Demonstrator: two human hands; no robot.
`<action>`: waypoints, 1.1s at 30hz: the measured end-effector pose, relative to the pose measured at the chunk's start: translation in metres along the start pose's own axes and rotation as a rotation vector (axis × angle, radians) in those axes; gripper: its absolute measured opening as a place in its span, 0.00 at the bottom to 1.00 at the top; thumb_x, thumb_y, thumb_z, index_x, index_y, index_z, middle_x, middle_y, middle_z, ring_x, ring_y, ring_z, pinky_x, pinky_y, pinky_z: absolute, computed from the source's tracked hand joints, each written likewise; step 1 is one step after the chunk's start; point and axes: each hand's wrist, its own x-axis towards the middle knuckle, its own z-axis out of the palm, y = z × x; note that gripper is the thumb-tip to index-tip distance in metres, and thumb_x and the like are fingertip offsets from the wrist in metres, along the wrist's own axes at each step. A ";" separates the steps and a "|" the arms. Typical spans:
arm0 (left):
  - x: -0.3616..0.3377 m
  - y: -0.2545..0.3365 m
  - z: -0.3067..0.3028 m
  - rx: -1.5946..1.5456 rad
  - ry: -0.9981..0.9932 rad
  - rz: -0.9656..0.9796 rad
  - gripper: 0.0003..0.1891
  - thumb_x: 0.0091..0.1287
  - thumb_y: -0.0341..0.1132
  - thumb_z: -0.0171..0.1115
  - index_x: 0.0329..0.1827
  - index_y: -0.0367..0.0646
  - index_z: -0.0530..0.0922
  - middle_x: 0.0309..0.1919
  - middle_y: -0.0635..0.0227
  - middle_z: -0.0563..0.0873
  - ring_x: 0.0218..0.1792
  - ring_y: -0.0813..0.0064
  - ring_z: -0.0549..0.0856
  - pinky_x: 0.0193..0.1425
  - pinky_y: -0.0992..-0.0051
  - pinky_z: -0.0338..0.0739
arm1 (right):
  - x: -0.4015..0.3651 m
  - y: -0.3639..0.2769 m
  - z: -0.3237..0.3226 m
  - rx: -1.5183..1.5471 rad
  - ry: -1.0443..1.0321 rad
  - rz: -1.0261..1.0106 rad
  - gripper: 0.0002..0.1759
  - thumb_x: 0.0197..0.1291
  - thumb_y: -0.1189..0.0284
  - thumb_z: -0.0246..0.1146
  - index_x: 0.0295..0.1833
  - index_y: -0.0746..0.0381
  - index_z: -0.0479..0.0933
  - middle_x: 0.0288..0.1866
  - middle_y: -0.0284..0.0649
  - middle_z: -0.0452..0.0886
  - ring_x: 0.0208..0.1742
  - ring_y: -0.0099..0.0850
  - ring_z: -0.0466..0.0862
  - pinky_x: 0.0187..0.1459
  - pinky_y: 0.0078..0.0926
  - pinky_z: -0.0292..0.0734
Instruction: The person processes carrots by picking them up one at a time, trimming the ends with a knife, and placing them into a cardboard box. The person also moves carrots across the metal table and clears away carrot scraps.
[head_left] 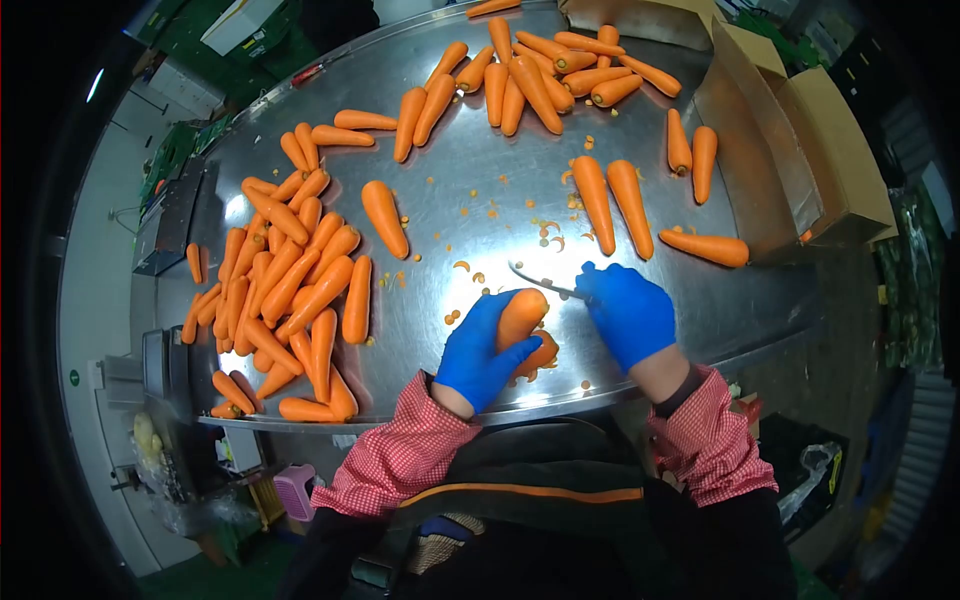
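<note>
In a blue glove, my left hand [472, 352] is closed around a carrot [522, 316], its thick end pointing up and away from me. Just below it, partly hidden by that hand, lies more orange carrot [541, 352] with bits of peel beside it. My right hand [632, 318], also gloved in blue, grips a small knife [540, 280] whose thin curved blade points left, a little beyond the held carrot. Carrot trimmings [478, 278] are scattered over the metal table [440, 215] around both hands.
A large pile of carrots [285, 280] covers the table's left side. More carrots [535, 90] lie along the far side. Two carrots [630, 208] rest beyond my right hand. An open cardboard box [770, 140] stands at the right. A pink plastic stool [295, 490] is low at left.
</note>
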 end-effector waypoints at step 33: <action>0.031 -0.089 -0.202 -1.666 1.144 -0.083 0.29 0.72 0.54 0.46 0.66 0.41 0.67 0.64 0.54 0.73 0.65 0.59 0.72 0.70 0.50 0.64 | 0.033 0.065 0.074 0.006 -0.299 0.727 0.33 0.64 0.55 0.60 0.67 0.62 0.63 0.44 0.48 0.82 0.43 0.41 0.85 0.41 0.35 0.81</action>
